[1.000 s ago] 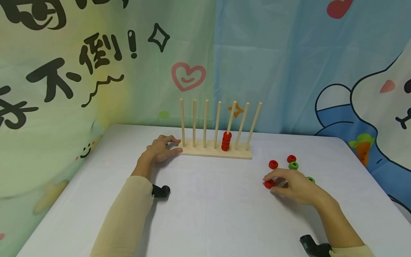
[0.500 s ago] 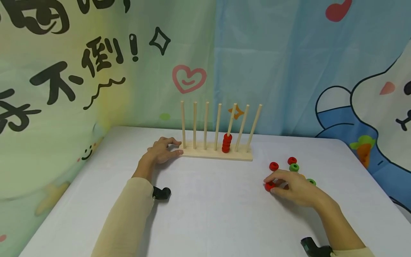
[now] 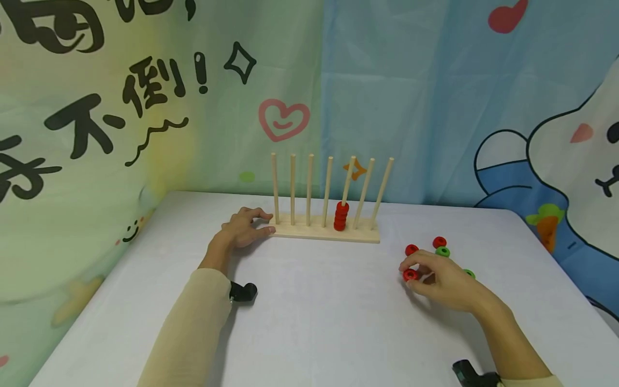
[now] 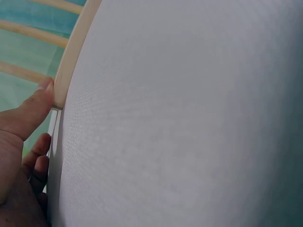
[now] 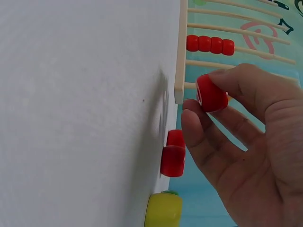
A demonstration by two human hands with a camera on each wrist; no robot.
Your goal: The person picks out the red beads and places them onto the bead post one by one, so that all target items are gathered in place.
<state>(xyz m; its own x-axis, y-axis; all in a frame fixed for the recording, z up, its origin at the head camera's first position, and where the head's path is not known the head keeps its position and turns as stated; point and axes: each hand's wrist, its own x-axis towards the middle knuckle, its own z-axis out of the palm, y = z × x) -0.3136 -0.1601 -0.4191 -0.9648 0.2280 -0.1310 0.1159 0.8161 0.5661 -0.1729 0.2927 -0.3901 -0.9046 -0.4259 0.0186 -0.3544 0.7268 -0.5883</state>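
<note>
A wooden peg stand [image 3: 309, 231] with several upright pegs stands toward the back of the white table. One peg, right of the middle, carries a stack of red beads [image 3: 340, 217]. My left hand [image 3: 244, 228] holds the stand's left end, the thumb at the front corner of the base [image 4: 71, 61] and the fingers reaching round behind. To the right of the stand, my right hand [image 3: 442, 282] pinches a red bead [image 5: 211, 93] between thumb and fingers, just above the table, its hole facing up in the head view.
Beyond my right hand lie loose beads: a red one [image 3: 411, 249], another red one [image 3: 439, 242], a green one [image 3: 442, 251] and a second green one [image 3: 469, 273]. A yellow bead [image 5: 163, 209] shows in the right wrist view. A printed cloth [image 3: 387, 97] hangs behind the table.
My right hand has lifted the red bead slightly off the table, and its hole has come into view. The left hand stays at the stand's end.
</note>
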